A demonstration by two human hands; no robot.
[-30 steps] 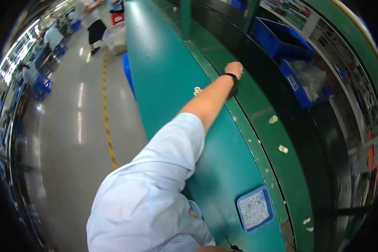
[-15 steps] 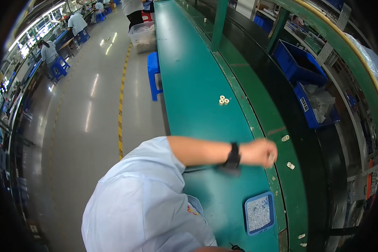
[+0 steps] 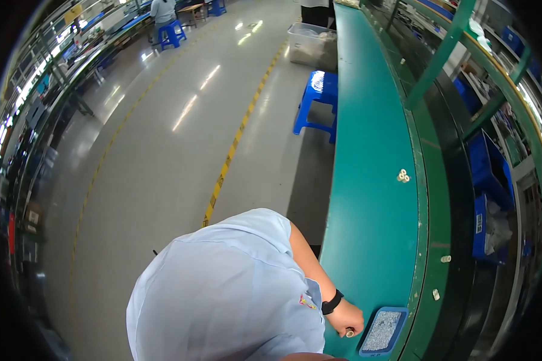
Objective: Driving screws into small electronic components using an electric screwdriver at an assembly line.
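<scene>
My left hand (image 3: 348,320), with a black watch (image 3: 332,302) on its wrist, is closed around a small cream-coloured hollow cylinder (image 3: 350,333). One round end of the cylinder shows below my fingers. Just right of the hand, on the green bench (image 3: 373,198), is a shallow blue tray (image 3: 405,317) full of tiny silvery-white pieces (image 3: 383,330). Farther up the bench stand several similar cream cylinders (image 3: 403,175) in a tight cluster. My right hand is out of the picture.
Along the bench's right side runs a green conveyor line, where small pale cylinders (image 3: 445,259) (image 3: 436,295) lie. Blue bins (image 3: 491,169) stand beyond it. To the left are a blue stool (image 3: 320,90) and a clear plastic box (image 3: 311,54). A person sits farther off.
My left hand has drawn back from the conveyor edge toward my body, beside the blue tray, still closed around a small cylinder. The view has turned, shifting the bench rightward.
</scene>
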